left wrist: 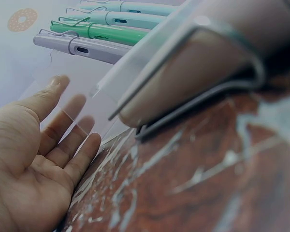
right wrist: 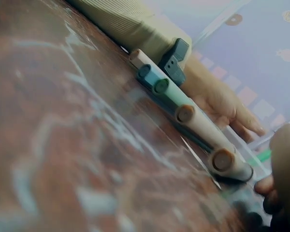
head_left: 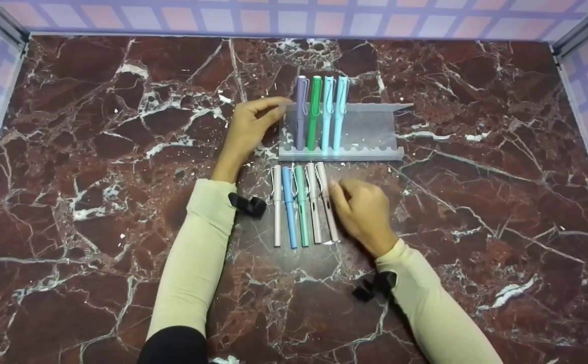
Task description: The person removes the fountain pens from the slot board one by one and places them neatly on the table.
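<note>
My left hand point(head_left: 253, 121) is at the upper left corner of a clear plastic pen rack point(head_left: 370, 129). In the left wrist view its fingers point(left wrist: 63, 125) are extended at the clear panel and show partly through it. Standing in the rack are a purple pen point(head_left: 301, 111), a green pen point(head_left: 314, 111) and two light blue pens point(head_left: 327, 114). My right hand point(head_left: 364, 212), fingers curled, holds a pale pink pen point(head_left: 330, 217) near its cap, at the right end of a row. That pen's blunt end point(right wrist: 223, 160) faces the right wrist camera.
Left of that pen lie two more pale pink pens point(head_left: 277, 217), a blue pen point(head_left: 289, 212) and a mint green pen point(head_left: 302, 217). A dark red marbled table point(head_left: 476, 212) bears everything, with checked walls point(head_left: 253, 20) around it.
</note>
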Tool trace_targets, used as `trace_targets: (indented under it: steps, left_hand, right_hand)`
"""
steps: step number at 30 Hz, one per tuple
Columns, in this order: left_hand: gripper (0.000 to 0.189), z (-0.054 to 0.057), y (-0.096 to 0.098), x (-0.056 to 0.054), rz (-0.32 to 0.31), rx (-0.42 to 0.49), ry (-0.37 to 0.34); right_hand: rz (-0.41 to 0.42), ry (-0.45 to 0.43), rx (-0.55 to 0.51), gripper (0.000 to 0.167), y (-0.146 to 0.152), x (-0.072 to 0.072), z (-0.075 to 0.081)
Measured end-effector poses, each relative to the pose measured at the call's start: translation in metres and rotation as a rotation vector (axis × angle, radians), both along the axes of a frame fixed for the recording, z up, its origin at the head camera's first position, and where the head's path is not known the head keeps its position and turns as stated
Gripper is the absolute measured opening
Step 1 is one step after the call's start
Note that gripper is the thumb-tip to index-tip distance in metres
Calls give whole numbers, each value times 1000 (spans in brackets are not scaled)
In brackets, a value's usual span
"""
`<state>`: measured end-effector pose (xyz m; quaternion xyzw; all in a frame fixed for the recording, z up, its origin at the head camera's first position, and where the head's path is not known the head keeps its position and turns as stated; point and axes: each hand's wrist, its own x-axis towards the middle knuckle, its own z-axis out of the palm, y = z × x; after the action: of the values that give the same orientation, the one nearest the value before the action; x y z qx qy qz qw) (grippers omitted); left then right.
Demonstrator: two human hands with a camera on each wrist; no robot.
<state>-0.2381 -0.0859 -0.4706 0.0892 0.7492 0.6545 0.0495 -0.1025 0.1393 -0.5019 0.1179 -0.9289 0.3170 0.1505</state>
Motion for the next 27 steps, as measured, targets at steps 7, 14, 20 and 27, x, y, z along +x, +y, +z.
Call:
trace_targets:
  steps: [7, 14, 20, 27]
  left_hand:
    - [21, -21, -3, -12, -4, 14, 18]
    - [21, -17, -1, -10, -19, 38, 19]
    - [20, 1, 1, -1, -18, 26, 1]
    - [21, 4, 0, 2, -21, 24, 37]
  right_hand:
    - [68, 31, -267, 29, 11, -19, -2]
    - [97, 214, -280, 18, 19, -35, -3]
    - [59, 324, -279, 15, 24, -52, -3]
    - [66, 293, -279, 9, 26, -73, -1]
